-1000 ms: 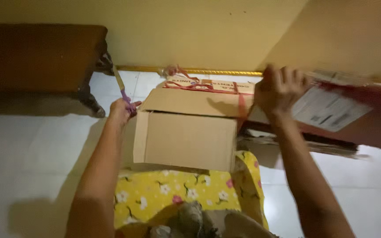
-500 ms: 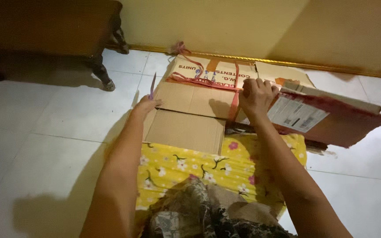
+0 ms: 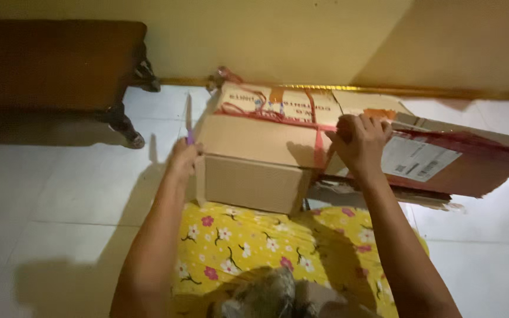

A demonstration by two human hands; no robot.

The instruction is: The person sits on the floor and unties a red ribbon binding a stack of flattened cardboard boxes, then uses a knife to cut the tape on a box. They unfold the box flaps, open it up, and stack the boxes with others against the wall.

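Observation:
A brown cardboard box (image 3: 254,156) bound with red tape lies on the floor in front of me, resting partly on my lap in yellow flowered cloth (image 3: 248,241). My left hand (image 3: 182,158) is at the box's left edge, closed around a thin blade-like tool with a purple grip (image 3: 188,121) that points up. My right hand (image 3: 360,144) grips the box's top right edge, where a large flap with a white label (image 3: 437,162) sticks out to the right.
A dark wooden bench (image 3: 54,65) with carved legs stands at the back left against a yellow wall. A gold strip runs along the wall's base. White tiled floor (image 3: 60,194) surrounds the box.
The view has dropped and moved closer to the box. My right hand has slid down from the raised flap onto the box's top edge; my left hand stays at the left side with the tool.

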